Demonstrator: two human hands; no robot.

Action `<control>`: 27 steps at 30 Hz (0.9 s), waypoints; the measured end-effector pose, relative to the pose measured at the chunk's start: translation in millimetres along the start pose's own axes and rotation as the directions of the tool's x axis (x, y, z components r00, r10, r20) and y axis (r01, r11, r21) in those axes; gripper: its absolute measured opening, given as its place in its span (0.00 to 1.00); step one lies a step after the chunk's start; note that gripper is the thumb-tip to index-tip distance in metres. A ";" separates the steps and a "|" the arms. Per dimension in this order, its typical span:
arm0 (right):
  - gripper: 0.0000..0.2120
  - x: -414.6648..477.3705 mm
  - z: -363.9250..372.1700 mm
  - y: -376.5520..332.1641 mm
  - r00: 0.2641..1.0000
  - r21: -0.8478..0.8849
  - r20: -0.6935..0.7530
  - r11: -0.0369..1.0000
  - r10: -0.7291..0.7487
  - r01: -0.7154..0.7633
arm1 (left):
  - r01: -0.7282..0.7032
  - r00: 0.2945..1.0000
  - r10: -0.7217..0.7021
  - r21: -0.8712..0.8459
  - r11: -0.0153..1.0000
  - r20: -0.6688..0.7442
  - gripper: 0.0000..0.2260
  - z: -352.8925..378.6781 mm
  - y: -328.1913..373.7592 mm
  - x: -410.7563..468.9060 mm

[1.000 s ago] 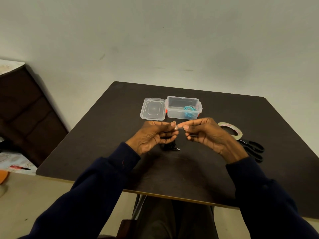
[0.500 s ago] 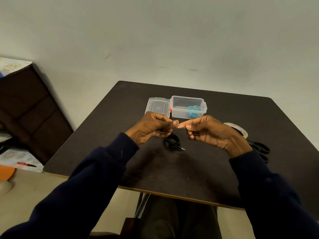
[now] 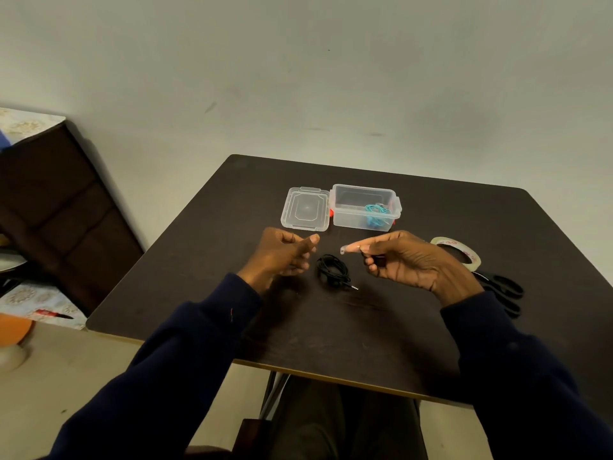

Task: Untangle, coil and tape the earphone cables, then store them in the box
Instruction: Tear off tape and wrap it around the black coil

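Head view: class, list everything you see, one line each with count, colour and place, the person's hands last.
table: 1, dark brown, under everything
box: 1, clear, red latches, far middle of table
lid: 1, clear, flat on table left of box
teal cable: 1, teal, coiled inside box
black cable: 1, black, coiled on table, nearer than box
tape roll: 1, whitish, table's right side
scissors: 1, black, beside tape roll
tape piece: 1, clear, held above table
cabinet: 1, dark brown, left of table
left hand: 1, navy sleeve, holds nothing
right hand: 1, navy sleeve, pinches tape piece
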State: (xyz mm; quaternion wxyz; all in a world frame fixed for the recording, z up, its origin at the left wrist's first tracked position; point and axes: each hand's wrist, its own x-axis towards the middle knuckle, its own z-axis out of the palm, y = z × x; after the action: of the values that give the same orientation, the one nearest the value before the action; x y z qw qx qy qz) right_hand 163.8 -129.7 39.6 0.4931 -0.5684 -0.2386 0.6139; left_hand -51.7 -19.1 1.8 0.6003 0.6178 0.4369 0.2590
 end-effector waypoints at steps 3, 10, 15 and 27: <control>0.14 2.8 -2.2 2.6 0.999 0.038 -0.037 0.999 0.009 -0.007 | -0.104 0.983 0.156 0.402 0.910 -0.098 0.19 6.1 -10.9 -4.7; 0.18 -1.5 -0.6 9.0 0.999 -0.048 -0.036 0.998 -0.035 0.033 | -0.028 0.994 0.083 0.545 0.838 -0.075 0.25 32.5 -12.2 -2.2; 0.09 -3.2 -5.2 14.1 0.991 -0.033 -0.121 0.998 -0.049 0.046 | 0.037 0.997 0.007 0.583 0.811 -0.073 0.20 44.2 -10.1 11.9; 0.14 -10.9 -9.1 24.2 0.980 0.106 -0.196 0.993 -0.036 0.057 | 0.108 0.991 -0.115 0.107 0.988 0.064 0.08 30.5 16.5 6.3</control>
State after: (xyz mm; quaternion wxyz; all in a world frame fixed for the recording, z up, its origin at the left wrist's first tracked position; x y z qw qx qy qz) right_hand 162.7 -151.4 21.8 0.5590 -0.5914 -0.1684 0.5562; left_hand -19.1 -27.7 12.0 0.5959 0.6315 0.4623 0.1802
